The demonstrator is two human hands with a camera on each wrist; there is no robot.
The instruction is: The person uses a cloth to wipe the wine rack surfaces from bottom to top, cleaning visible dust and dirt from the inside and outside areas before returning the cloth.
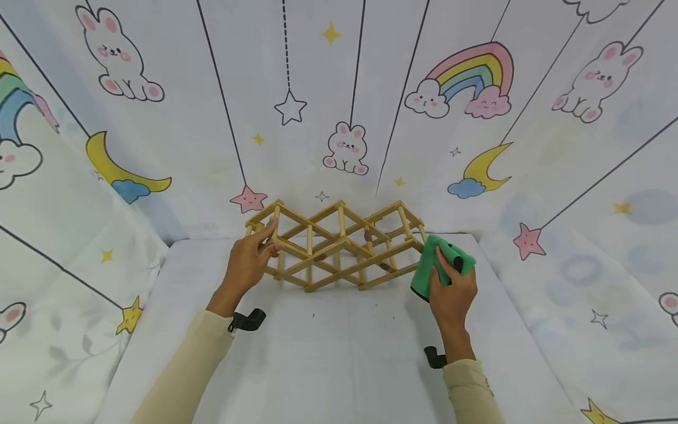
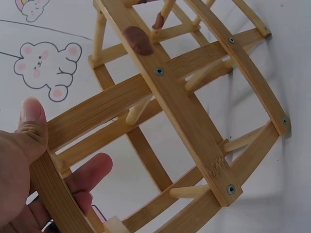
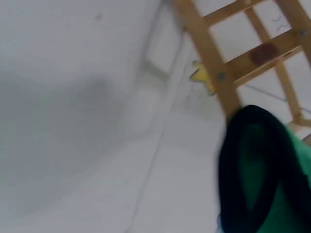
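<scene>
A folding wooden lattice rack [image 1: 341, 241] of crossed slats and round dowels stands stretched out on the white surface. My left hand [image 1: 246, 256] grips its left end; in the left wrist view the thumb and fingers [image 2: 92, 172] wrap an end slat. Reddish-brown smears mark the wood, one a large patch [image 2: 138, 40] near a riveted joint and another spot [image 3: 264, 53] on a slat. Over at the right end, my right hand [image 1: 452, 294] holds a bunched green cloth [image 1: 428, 259] with dark edging against the rack. The right hand is hidden in its own wrist view.
A white covered table [image 1: 344, 353] lies under the rack, with small dark specks on it. Behind and at the sides hangs a white backdrop [image 1: 212, 159] printed with rabbits, stars, moons and rainbows. Black wrist-worn pieces [image 1: 249, 320] sit at both cuffs.
</scene>
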